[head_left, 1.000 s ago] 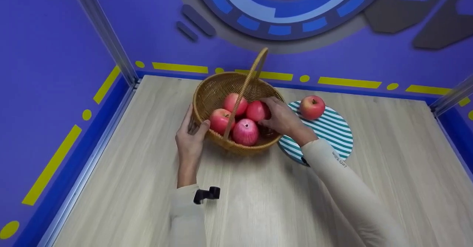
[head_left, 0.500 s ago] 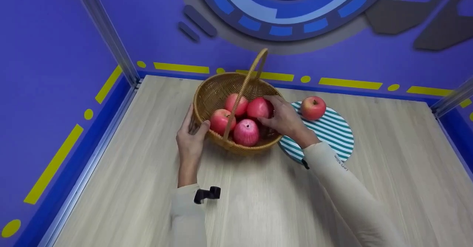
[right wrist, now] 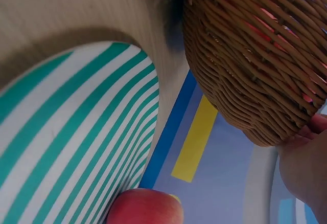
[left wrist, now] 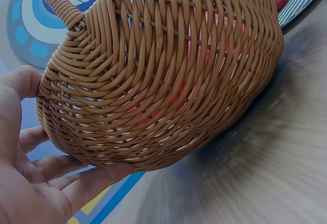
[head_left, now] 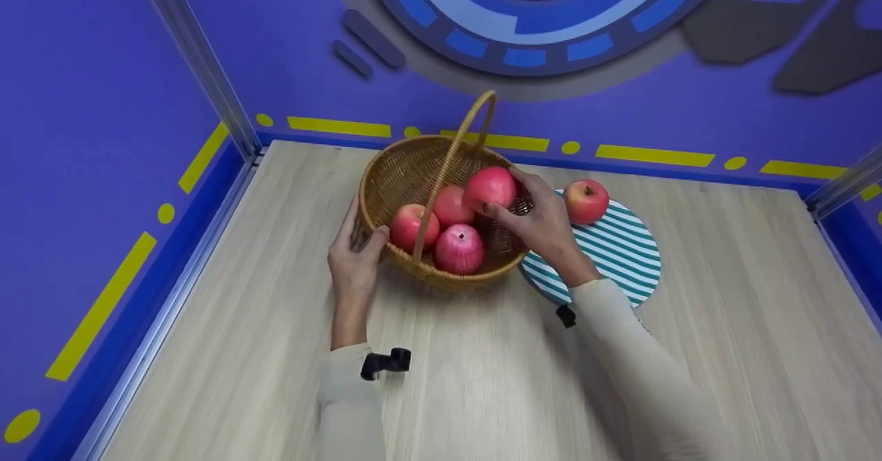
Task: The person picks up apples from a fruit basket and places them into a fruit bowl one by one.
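A brown wicker basket (head_left: pixel 393 165) with an arched handle is tilted on the table, its opening toward me. My left hand (head_left: pixel 355 258) holds its left side, thumb over the rim; in the left wrist view, the fingers (left wrist: pixel 97 183) spread under the woven wall. Inside, my right hand (head_left: pixel 544 220) grips a red apple (head_left: pixel 490 187) between thumb and fingers, above the others. A paler red apple (head_left: pixel 453 206) lies partly hidden behind it. Another apple (head_left: pixel 408 225) sits at the left, and a pink streaked apple (head_left: pixel 459 249) rests at the front.
Right of the basket lies a round green-and-white striped mat (head_left: pixel 620 254), with one apple (head_left: pixel 586 201) near its far edge. The pale wooden table (head_left: pixel 468 378) ends at a purple wall (head_left: pixel 289 54) behind and at the left.
My right hand has lifted the red apple up and slightly right, off the others in the basket. The paler apple behind has shifted right and down. My left hand stays on the basket.
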A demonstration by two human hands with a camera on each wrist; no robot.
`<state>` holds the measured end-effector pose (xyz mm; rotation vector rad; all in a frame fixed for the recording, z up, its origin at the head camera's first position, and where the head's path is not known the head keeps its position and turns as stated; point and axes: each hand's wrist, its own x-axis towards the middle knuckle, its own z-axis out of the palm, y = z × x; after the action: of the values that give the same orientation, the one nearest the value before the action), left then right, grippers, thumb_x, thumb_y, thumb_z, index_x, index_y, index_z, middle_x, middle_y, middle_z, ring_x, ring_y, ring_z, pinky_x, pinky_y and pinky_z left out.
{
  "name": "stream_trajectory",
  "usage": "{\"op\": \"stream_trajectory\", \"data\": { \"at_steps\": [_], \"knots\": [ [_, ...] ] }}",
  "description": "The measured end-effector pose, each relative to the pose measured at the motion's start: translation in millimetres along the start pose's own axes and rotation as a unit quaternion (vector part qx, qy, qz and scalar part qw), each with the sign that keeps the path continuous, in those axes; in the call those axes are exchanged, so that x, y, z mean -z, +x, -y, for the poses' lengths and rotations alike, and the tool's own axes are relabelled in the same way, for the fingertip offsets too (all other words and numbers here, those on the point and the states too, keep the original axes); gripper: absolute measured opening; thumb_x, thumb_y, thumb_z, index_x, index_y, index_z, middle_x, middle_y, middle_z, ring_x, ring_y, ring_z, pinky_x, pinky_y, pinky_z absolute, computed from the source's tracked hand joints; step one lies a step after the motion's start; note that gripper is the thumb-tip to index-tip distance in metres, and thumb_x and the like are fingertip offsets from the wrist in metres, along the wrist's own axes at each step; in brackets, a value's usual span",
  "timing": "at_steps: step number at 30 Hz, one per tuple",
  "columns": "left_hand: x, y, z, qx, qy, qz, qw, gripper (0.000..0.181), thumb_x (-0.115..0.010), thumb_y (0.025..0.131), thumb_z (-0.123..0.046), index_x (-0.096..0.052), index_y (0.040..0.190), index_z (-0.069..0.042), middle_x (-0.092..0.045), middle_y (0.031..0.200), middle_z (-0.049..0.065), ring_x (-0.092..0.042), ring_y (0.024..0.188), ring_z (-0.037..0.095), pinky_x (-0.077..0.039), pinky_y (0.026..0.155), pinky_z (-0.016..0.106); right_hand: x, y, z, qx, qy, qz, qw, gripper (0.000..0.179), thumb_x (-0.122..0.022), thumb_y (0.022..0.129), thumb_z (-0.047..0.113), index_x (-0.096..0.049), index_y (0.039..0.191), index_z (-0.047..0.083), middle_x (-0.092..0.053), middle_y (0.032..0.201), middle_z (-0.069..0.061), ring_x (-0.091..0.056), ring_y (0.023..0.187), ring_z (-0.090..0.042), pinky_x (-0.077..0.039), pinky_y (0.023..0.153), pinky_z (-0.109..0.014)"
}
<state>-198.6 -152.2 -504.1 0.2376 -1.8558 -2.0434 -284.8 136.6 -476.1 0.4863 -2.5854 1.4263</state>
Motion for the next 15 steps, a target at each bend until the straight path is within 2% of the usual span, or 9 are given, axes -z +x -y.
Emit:
{"op": "stream_trajectory", "data": {
  "at_steps": [6,10,15],
  "knots": [
    [1.7,0.9,0.3,-0.007,0.003,0.003,1.0000,0.071,-0.073,0.098,-0.013,-0.045,0.163,-0.016,-0.046,0.163,0.006,-0.047,0.146,0.022,-0.050,0.109,0.032,4,-6.9,1,-0.003,0.044,-0.041,0.9982,0.074,-0.085,0.093,0.028,-0.053,0.155,0.004,-0.062,0.143,-0.012,-0.062,0.121,-0.027,-0.055,0.104,-0.046],
    [2.2,1.1,0.5,-0.006,0.005,0.003,1.0000,0.072,-0.073,0.098,-0.014,-0.045,0.163,-0.015,-0.045,0.164,0.006,-0.046,0.147,0.022,-0.049,0.111,0.033,9,-11.8,1,-0.014,0.081,-0.066,0.9944,0.071,-0.084,0.094,0.027,-0.054,0.154,0.004,-0.062,0.144,-0.011,-0.063,0.123,-0.026,-0.053,0.108,-0.044],
    [2.0,1.2,0.7,-0.003,0.010,0.002,0.9999,0.072,-0.073,0.098,-0.015,-0.045,0.164,-0.016,-0.045,0.164,0.005,-0.046,0.146,0.021,-0.051,0.108,0.032,15,-18.4,-2,-0.003,0.112,-0.102,0.9884,0.066,-0.084,0.095,0.024,-0.057,0.151,0.002,-0.063,0.143,-0.012,-0.063,0.126,-0.025,-0.050,0.111,-0.042]
  ]
}}
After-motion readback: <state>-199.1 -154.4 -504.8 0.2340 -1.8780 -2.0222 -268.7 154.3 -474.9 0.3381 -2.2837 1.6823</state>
